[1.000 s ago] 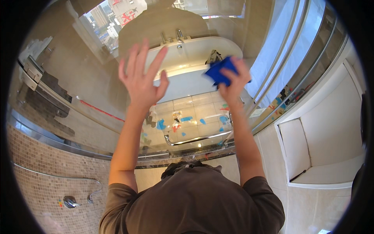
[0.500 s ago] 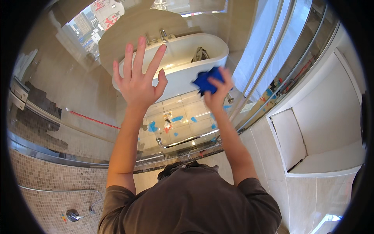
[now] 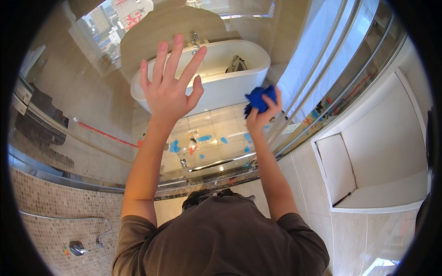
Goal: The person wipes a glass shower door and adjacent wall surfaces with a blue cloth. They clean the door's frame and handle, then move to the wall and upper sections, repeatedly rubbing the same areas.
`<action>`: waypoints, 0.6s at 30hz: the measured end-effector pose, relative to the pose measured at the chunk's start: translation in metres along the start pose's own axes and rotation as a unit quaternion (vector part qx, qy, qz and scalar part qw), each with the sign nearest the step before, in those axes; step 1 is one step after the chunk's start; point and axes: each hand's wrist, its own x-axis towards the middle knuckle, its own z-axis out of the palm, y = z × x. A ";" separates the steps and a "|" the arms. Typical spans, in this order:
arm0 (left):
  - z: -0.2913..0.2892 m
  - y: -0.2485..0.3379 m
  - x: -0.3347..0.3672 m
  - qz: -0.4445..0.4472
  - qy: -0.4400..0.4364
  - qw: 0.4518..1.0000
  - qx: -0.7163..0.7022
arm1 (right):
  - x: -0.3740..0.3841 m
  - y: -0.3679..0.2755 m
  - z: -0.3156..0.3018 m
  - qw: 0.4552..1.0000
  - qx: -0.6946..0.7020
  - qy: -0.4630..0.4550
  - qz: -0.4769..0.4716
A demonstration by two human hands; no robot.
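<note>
My left hand (image 3: 170,96) is raised with its fingers spread, in front of the curved glass shower panel (image 3: 99,103); whether the palm touches the glass I cannot tell. To the right and a little lower, my right hand (image 3: 267,112) is closed around a crumpled blue cloth (image 3: 261,97). The cloth is bunched in front of the fingers, near the glass and the upright metal frame bars (image 3: 317,69). Below and between my forearms runs a chrome door handle (image 3: 223,164).
Beyond the glass stands a white bathtub (image 3: 216,92) with a dark bag (image 3: 236,65) in it. Blue and red marks (image 3: 204,138) show over the floor tiles. At right is a recessed white niche (image 3: 382,147); at lower left, a shower tap (image 3: 77,248) on mosaic tiles.
My right hand has moved right and slightly down with the blue cloth. The left hand, still spread, has shifted slightly up and right. The view has tilted a little.
</note>
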 end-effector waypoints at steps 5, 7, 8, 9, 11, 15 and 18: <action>0.001 -0.003 -0.003 0.002 0.004 1.000 0.004 | 0.112 0.004 -0.014 0.997 0.026 0.074 0.021; -0.001 -0.002 -0.003 0.004 0.001 1.000 0.003 | 0.116 0.006 -0.016 0.995 0.032 0.085 0.031; 0.000 -0.002 -0.002 0.004 0.001 1.000 0.001 | 0.105 0.009 -0.016 0.996 0.020 0.086 0.030; 0.000 -0.002 -0.001 0.004 0.000 1.000 0.000 | 0.087 0.010 -0.014 0.996 0.009 0.087 0.029; -0.002 -0.001 0.003 0.003 0.001 1.000 -0.005 | 0.039 0.014 -0.013 0.995 -0.032 0.082 0.048; 0.000 0.001 0.001 -0.001 -0.002 1.000 -0.003 | -0.023 0.006 -0.021 0.986 -0.115 0.022 0.118; 0.000 -0.001 -0.003 -0.003 0.001 1.000 0.000 | 0.031 0.008 -0.024 0.993 -0.114 0.008 0.037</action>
